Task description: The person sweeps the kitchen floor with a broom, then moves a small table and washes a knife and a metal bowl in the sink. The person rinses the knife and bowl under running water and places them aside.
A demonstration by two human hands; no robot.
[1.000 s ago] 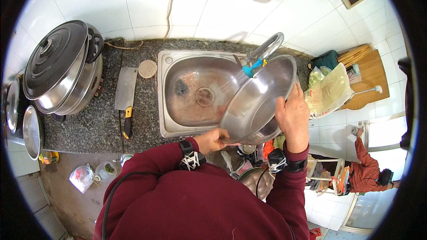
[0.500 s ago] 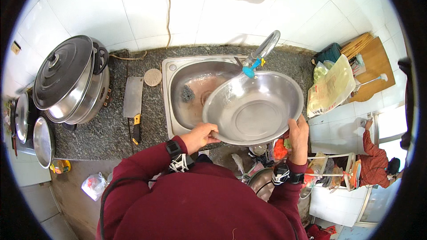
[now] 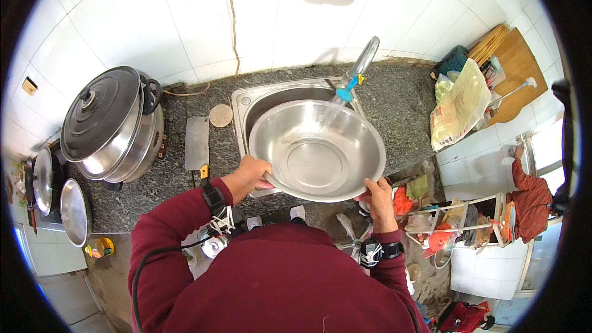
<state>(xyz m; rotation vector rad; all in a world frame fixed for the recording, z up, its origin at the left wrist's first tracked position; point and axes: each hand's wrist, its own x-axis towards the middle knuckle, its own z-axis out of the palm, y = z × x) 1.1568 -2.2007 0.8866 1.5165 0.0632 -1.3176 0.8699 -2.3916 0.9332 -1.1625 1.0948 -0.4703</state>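
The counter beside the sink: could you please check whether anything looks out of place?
Perhaps the cleaver: it lies uncovered on the counter left of the sink, its handle partly hidden behind the left forearm, a risky spot.

On the speckled granite counter (image 3: 404, 108), a cleaver (image 3: 197, 142) with a yellow-and-black handle lies near a pale round disc (image 3: 221, 115). Farther left stands a steel steamer pot (image 3: 147, 148) under a dark domed lid (image 3: 102, 111); a shallow steel bowl (image 3: 76, 213) sits near the counter's left end. At right, a wooden board (image 3: 524, 80) stands behind a yellowish plastic bag (image 3: 459, 108) and a bundle of thin sticks (image 3: 489, 43). Beyond a white rack (image 3: 461, 234) is a co-worker in a reddish jacket (image 3: 531, 206).
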